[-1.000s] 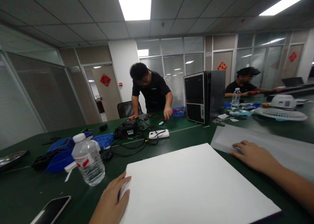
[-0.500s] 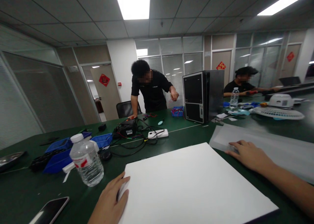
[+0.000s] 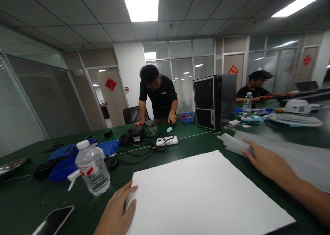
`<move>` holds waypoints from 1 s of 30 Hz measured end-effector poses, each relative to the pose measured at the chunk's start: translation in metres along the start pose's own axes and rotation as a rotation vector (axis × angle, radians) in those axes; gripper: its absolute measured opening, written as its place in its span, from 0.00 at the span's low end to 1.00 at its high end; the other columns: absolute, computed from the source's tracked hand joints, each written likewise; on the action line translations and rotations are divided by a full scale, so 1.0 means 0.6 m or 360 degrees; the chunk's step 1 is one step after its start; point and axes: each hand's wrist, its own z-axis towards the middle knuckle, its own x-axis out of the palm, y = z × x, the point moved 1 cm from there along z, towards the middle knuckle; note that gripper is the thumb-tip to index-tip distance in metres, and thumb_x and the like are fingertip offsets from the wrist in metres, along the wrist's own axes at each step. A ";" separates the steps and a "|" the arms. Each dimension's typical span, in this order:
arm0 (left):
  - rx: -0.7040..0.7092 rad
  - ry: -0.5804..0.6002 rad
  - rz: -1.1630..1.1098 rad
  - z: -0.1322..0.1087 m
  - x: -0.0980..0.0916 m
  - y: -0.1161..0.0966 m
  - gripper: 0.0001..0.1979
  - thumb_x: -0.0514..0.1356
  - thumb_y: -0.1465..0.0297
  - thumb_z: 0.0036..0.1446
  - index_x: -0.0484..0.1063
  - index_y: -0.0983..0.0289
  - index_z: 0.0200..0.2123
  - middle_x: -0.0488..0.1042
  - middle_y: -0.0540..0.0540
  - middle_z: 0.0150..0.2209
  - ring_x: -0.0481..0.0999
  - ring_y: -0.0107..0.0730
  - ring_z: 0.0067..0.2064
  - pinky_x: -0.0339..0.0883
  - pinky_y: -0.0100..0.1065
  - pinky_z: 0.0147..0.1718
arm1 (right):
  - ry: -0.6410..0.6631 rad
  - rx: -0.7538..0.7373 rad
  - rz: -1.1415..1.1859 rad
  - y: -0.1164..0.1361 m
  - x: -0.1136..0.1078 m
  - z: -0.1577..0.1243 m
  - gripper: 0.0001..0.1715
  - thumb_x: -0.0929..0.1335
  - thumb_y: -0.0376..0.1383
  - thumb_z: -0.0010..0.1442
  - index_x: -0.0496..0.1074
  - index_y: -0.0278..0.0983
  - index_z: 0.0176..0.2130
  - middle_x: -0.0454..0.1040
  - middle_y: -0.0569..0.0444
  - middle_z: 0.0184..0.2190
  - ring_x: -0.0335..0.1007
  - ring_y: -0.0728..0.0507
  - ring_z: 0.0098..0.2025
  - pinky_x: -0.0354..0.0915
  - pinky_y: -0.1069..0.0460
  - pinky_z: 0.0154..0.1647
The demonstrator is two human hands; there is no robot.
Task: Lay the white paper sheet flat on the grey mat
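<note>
A large white board (image 3: 203, 193) lies flat on the green table (image 3: 196, 142) in front of me. My left hand (image 3: 117, 209) rests on its near left edge, fingers curled over the rim. My right hand (image 3: 268, 163) lies on a thin translucent sheet (image 3: 283, 152) to the right, pinching its left end, which is lifted and crumpled. A water bottle (image 3: 92, 168) stands just left of the board.
A phone (image 3: 54, 221) lies at the near left. Blue bins (image 3: 64, 159), a cabled device (image 3: 134, 136) and a power strip (image 3: 167, 140) sit mid-table. A computer tower (image 3: 213, 101) stands behind. One person leans over the far side; another sits at the right.
My right hand has pulled up the left end of the translucent sheet, which was flat before. The standing person raised a hand, then lowered it back to the table.
</note>
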 end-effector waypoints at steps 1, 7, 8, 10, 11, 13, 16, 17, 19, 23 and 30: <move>0.0002 0.0013 0.0007 0.000 0.001 0.002 0.25 0.55 0.57 0.62 0.82 0.60 0.55 0.75 0.62 0.64 0.76 0.55 0.64 0.65 0.60 0.66 | -0.0009 0.0011 0.0024 0.012 -0.009 -0.003 0.40 0.53 0.52 0.72 0.59 0.34 0.72 0.76 0.34 0.59 0.78 0.24 0.52 0.72 0.32 0.49; -0.0006 0.0018 0.0032 0.002 0.004 0.006 0.25 0.55 0.58 0.62 0.82 0.60 0.55 0.75 0.61 0.65 0.75 0.55 0.65 0.65 0.60 0.66 | 0.0174 -0.0364 0.0296 0.096 -0.015 -0.038 0.43 0.59 0.58 0.70 0.56 0.42 0.75 0.76 0.43 0.62 0.77 0.30 0.56 0.71 0.34 0.58; -0.0003 0.0021 0.0035 0.002 0.003 0.005 0.25 0.55 0.58 0.62 0.82 0.60 0.55 0.75 0.61 0.64 0.75 0.55 0.65 0.65 0.59 0.66 | 0.0236 -0.0424 0.0337 0.107 -0.014 -0.045 0.43 0.60 0.58 0.69 0.57 0.43 0.74 0.76 0.44 0.62 0.77 0.31 0.56 0.70 0.34 0.59; 0.0002 0.0038 0.0045 0.003 0.000 0.001 0.25 0.54 0.58 0.62 0.82 0.60 0.55 0.75 0.61 0.64 0.75 0.54 0.65 0.66 0.58 0.66 | 0.0353 -0.0524 0.0399 0.124 -0.014 -0.056 0.42 0.62 0.60 0.68 0.64 0.44 0.71 0.76 0.45 0.62 0.77 0.32 0.56 0.70 0.34 0.60; 0.0001 0.0045 0.0052 0.003 -0.001 -0.001 0.26 0.54 0.58 0.62 0.82 0.61 0.55 0.75 0.62 0.64 0.75 0.55 0.65 0.66 0.58 0.66 | 0.0399 -0.0568 0.0431 0.127 -0.016 -0.059 0.40 0.63 0.60 0.67 0.69 0.44 0.68 0.76 0.46 0.62 0.76 0.32 0.57 0.70 0.35 0.60; 0.0005 0.0059 0.0063 0.004 -0.002 -0.005 0.26 0.53 0.58 0.63 0.82 0.61 0.56 0.75 0.62 0.65 0.75 0.55 0.65 0.66 0.58 0.66 | 0.0462 -0.0636 0.0505 0.121 -0.021 -0.057 0.35 0.63 0.61 0.67 0.76 0.45 0.61 0.77 0.47 0.60 0.75 0.32 0.58 0.69 0.35 0.61; 0.0019 0.0056 0.0070 0.003 -0.001 -0.004 0.26 0.53 0.58 0.63 0.81 0.61 0.56 0.75 0.62 0.65 0.75 0.54 0.65 0.66 0.57 0.66 | 0.0424 -0.0576 0.0565 0.076 -0.013 -0.034 0.32 0.60 0.59 0.70 0.80 0.45 0.56 0.77 0.49 0.59 0.73 0.33 0.61 0.66 0.36 0.65; 0.0021 0.0053 0.0070 0.003 0.000 -0.003 0.26 0.53 0.57 0.63 0.81 0.61 0.56 0.75 0.61 0.65 0.75 0.53 0.65 0.66 0.56 0.66 | 0.0376 -0.0502 0.0530 0.054 -0.005 -0.024 0.33 0.60 0.59 0.70 0.79 0.45 0.56 0.77 0.49 0.60 0.71 0.33 0.62 0.64 0.37 0.66; 0.0010 0.0047 0.0075 0.003 0.002 0.002 0.26 0.52 0.57 0.63 0.81 0.61 0.56 0.75 0.60 0.65 0.75 0.52 0.65 0.65 0.56 0.66 | 0.0273 -0.0307 0.0379 0.005 0.018 -0.002 0.35 0.60 0.58 0.69 0.77 0.42 0.59 0.76 0.47 0.61 0.70 0.32 0.64 0.63 0.35 0.68; 0.0010 0.0034 0.0069 0.002 0.005 0.009 0.26 0.54 0.57 0.63 0.81 0.59 0.56 0.75 0.59 0.65 0.75 0.51 0.65 0.66 0.56 0.66 | 0.0261 -0.0154 0.0204 -0.060 0.057 0.019 0.39 0.63 0.58 0.63 0.79 0.33 0.57 0.76 0.37 0.60 0.73 0.26 0.60 0.66 0.32 0.64; 0.0006 0.0039 0.0044 -0.001 0.006 0.015 0.26 0.53 0.58 0.63 0.81 0.60 0.57 0.74 0.60 0.65 0.74 0.53 0.66 0.64 0.59 0.67 | 0.0378 -0.0303 0.0380 0.024 0.030 -0.014 0.37 0.61 0.61 0.67 0.79 0.41 0.57 0.77 0.46 0.60 0.72 0.30 0.61 0.66 0.37 0.65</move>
